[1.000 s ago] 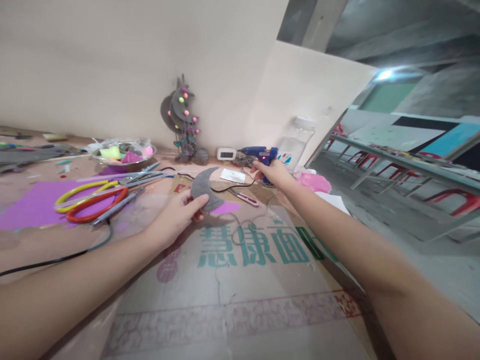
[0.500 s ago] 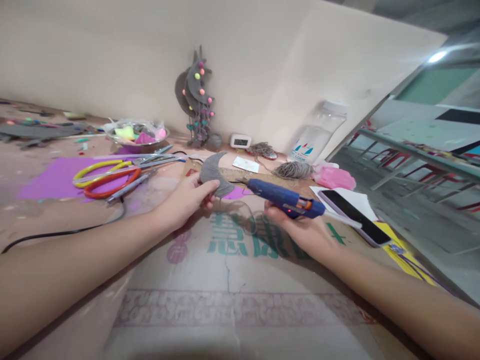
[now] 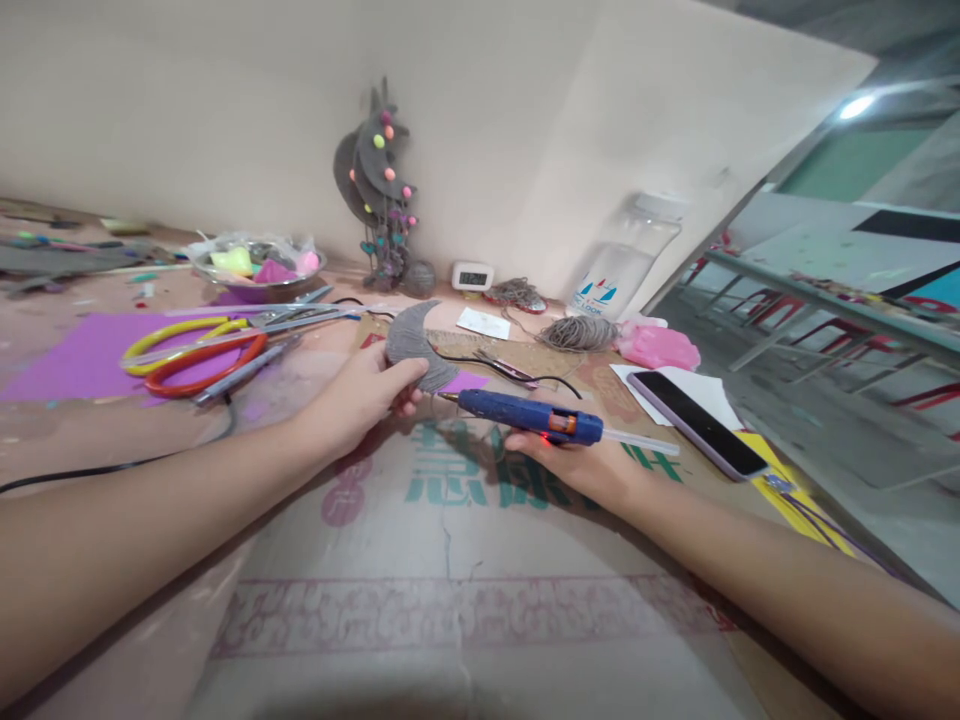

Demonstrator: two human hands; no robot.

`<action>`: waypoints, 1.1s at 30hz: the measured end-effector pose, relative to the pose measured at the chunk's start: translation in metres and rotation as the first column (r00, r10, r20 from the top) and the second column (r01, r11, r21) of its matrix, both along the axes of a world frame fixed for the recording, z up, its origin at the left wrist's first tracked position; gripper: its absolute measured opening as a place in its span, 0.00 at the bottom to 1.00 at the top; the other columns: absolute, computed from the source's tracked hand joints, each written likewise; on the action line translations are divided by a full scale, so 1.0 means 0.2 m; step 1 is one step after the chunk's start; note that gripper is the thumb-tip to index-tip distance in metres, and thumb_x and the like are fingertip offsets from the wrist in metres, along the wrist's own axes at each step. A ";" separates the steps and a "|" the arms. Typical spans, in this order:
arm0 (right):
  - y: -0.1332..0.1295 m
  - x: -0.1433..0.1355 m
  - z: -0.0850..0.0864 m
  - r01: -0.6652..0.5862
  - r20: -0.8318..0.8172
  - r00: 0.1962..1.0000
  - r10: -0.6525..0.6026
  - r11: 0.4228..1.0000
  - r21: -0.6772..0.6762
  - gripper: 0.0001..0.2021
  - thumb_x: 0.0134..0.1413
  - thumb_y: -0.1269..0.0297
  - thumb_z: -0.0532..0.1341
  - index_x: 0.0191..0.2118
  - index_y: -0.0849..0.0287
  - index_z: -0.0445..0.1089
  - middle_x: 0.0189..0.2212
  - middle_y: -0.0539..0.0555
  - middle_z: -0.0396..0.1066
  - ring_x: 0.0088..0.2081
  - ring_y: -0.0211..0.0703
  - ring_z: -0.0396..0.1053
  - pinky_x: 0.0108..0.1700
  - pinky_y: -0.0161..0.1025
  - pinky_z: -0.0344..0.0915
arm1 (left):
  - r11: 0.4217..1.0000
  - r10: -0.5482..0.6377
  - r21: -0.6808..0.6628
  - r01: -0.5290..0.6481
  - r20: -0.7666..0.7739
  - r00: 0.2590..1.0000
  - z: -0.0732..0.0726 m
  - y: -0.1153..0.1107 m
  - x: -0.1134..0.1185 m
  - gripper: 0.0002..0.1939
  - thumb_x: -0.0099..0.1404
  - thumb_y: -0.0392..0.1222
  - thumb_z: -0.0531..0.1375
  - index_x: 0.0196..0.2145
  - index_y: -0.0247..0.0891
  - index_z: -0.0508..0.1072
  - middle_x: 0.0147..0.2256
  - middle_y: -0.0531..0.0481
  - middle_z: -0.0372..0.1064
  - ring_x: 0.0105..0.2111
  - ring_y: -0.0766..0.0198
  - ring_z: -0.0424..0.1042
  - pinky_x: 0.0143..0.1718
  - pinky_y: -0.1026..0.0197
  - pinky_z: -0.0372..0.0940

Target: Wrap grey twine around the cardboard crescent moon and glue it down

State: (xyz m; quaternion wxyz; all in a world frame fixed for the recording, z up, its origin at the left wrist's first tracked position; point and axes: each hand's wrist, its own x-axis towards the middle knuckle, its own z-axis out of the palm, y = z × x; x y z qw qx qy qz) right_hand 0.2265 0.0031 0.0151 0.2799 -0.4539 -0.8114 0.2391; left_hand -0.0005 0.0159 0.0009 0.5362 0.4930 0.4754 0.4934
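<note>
My left hand pinches a grey yarn-wrapped crescent near its lower end, thumb across the front. In my right hand is a blue hot glue gun, its tip pointing left and close to the lower point of the crescent. A small red light glows on the gun, and a clear glue stick juts out of its back. Whether the tip touches the crescent I cannot tell. Both hands are above a printed cardboard sheet.
Scissors with yellow and red handles lie left on purple felt. Behind are a bowl, a decorated crescent hanging, a small digital clock, yarn and a bottle. A phone lies at right.
The glue gun has swung level and moved left and slightly down, bringing its tip nearer the crescent's lower end. My left hand keeps its hold. The whole view has shifted slightly.
</note>
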 end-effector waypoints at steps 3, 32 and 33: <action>0.00 0.01 0.00 -0.029 0.035 0.999 0.028 0.999 0.034 0.17 0.47 0.50 0.61 0.23 0.57 0.60 0.19 0.47 0.59 0.23 0.36 0.58 0.24 0.34 0.55 | 1.000 -0.001 0.009 0.002 -0.013 1.000 0.00 0.00 0.00 0.07 0.55 0.42 0.59 0.27 0.36 0.64 0.18 0.58 0.61 0.15 0.74 0.59 0.17 0.71 0.57; 0.00 0.01 -0.01 -0.002 0.077 0.997 -0.001 0.999 0.047 0.16 0.47 0.49 0.61 0.24 0.57 0.63 0.21 0.48 0.63 0.24 0.38 0.62 0.25 0.35 0.57 | 1.000 -0.021 0.007 0.021 -0.005 1.000 0.00 -0.01 0.00 0.07 0.55 0.41 0.58 0.28 0.38 0.62 0.17 0.59 0.60 0.15 0.73 0.59 0.16 0.71 0.55; 0.00 0.01 -0.01 -0.002 0.079 0.997 -0.001 0.999 0.046 0.16 0.47 0.49 0.61 0.24 0.57 0.63 0.21 0.48 0.63 0.24 0.38 0.62 0.25 0.35 0.58 | 1.000 -0.019 0.008 0.019 -0.007 1.000 0.01 -0.01 0.00 0.07 0.55 0.41 0.58 0.28 0.38 0.62 0.17 0.59 0.60 0.15 0.73 0.59 0.16 0.71 0.55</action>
